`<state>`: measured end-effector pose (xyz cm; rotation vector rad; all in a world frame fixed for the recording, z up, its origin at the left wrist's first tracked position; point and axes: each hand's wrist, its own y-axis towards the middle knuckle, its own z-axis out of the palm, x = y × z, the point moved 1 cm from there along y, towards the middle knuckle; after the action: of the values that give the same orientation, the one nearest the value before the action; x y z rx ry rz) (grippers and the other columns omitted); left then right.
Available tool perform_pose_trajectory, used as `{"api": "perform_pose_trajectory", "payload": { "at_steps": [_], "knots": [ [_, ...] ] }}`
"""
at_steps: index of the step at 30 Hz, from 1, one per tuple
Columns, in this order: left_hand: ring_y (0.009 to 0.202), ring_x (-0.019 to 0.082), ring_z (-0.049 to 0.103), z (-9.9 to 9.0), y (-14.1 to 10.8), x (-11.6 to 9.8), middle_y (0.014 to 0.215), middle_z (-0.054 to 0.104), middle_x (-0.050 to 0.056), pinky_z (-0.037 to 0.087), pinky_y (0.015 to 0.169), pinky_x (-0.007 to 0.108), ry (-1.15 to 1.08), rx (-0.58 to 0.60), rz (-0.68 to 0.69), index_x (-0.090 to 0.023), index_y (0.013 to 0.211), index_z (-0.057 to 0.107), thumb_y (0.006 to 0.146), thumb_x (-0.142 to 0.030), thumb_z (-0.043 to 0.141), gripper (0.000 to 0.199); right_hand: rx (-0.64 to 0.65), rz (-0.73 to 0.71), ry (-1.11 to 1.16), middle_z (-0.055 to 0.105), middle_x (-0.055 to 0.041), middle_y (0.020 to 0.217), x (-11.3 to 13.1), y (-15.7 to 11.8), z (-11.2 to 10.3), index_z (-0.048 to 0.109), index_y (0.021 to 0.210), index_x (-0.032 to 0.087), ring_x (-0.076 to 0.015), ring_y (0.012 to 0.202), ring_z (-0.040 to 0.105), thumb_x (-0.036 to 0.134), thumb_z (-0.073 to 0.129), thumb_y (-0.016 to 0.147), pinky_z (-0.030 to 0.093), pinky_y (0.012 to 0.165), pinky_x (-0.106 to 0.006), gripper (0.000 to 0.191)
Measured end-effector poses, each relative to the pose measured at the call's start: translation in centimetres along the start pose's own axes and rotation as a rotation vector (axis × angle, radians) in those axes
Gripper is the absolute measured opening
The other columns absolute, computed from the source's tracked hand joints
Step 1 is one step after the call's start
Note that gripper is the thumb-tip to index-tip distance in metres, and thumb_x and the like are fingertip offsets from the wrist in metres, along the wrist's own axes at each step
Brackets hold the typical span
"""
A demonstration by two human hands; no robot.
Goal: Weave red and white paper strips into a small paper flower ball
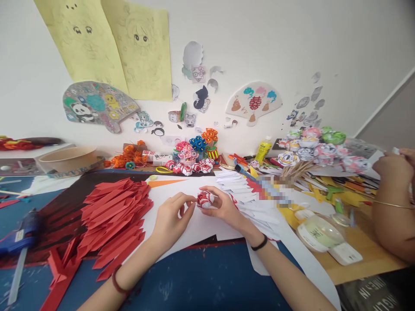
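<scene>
Over the white paper (175, 242), my right hand (228, 210) grips a small red and white paper flower (206, 199) between thumb and fingers. My left hand (171, 219) is closed in a pinch at the flower's left edge, its thumb and index fingertips meeting there. To the left lies a spread pile of folded red paper strips (112, 216). Folded white paper strips (256, 211) lie in a row to the right, partly behind my right hand. Several finished red and white paper flowers (189, 168) sit beyond my hands.
A blue glue gun (22, 237) lies at the left, near a beige bowl (69, 157). At the right are a clear plastic jar (319, 233), a bouquet of paper flowers (311, 149) and another person's arm (392, 207). A yellow bottle (263, 150) stands by the wall.
</scene>
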<state>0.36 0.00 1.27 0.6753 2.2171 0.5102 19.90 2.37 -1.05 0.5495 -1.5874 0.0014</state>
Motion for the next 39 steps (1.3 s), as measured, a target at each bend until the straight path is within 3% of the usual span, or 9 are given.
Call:
{"api": "perform_pose_trajectory", "payload": {
  "at_steps": [7,16,23,29,35,39],
  "knots": [
    [0.062,0.011,0.052,0.1,0.0,-0.3,0.081,0.062,-0.002,0.041,0.067,0.026,0.030,0.020,0.043,-0.023,0.094,0.062,0.091,-0.023,0.052,0.010,0.036,-0.051,0.003,0.055,-0.0074,0.124,0.0,-0.1,0.2,0.055,0.124,0.023,-0.0208,0.110,0.058,0.027,0.083,0.068,0.049,0.094,-0.034,0.062],
    [0.069,0.013,0.054,-0.3,-0.2,-1.0,0.081,0.062,0.000,0.041,0.068,0.027,0.029,-0.063,0.098,-0.021,0.091,0.060,0.093,-0.023,0.049,0.011,0.129,-0.069,0.110,0.055,-0.0113,0.128,0.7,-0.4,0.4,0.049,0.130,0.023,-0.0255,0.116,0.055,0.027,0.081,0.071,0.047,0.097,-0.039,0.067],
    [0.080,0.017,0.056,-0.2,0.0,-0.4,0.088,0.064,0.003,0.043,0.073,0.030,0.064,0.022,0.182,-0.021,0.095,0.061,0.092,-0.022,0.051,0.011,0.183,-0.072,0.157,0.056,-0.0105,0.124,0.7,-0.3,0.7,0.046,0.133,0.023,-0.0234,0.112,0.057,0.028,0.078,0.074,0.045,0.098,-0.038,0.067],
    [0.082,0.018,0.057,-0.4,0.4,0.1,0.086,0.065,0.003,0.042,0.075,0.032,0.106,0.063,0.202,-0.021,0.095,0.063,0.092,-0.022,0.051,0.012,0.172,0.032,0.237,0.054,-0.0116,0.128,1.1,-0.5,0.5,0.042,0.136,0.024,-0.0229,0.112,0.056,0.030,0.080,0.072,0.046,0.094,-0.038,0.074],
    [0.078,0.017,0.058,-0.8,0.7,0.5,0.082,0.066,0.003,0.040,0.073,0.031,0.135,0.063,0.175,-0.022,0.092,0.065,0.092,-0.024,0.052,0.014,0.129,0.126,0.215,0.061,-0.0059,0.103,1.0,-0.7,0.1,0.041,0.138,0.027,-0.0177,0.090,0.058,0.035,0.075,0.078,0.048,0.077,-0.031,0.069],
    [0.077,0.017,0.058,-0.9,0.7,0.5,0.082,0.068,0.002,0.038,0.072,0.031,0.177,0.067,0.193,-0.022,0.090,0.065,0.092,-0.024,0.051,0.014,0.155,0.145,0.229,0.058,-0.0024,0.089,0.8,-0.5,0.1,0.044,0.136,0.025,-0.0152,0.080,0.057,0.039,0.071,0.082,0.046,0.071,-0.029,0.062]
  ]
}}
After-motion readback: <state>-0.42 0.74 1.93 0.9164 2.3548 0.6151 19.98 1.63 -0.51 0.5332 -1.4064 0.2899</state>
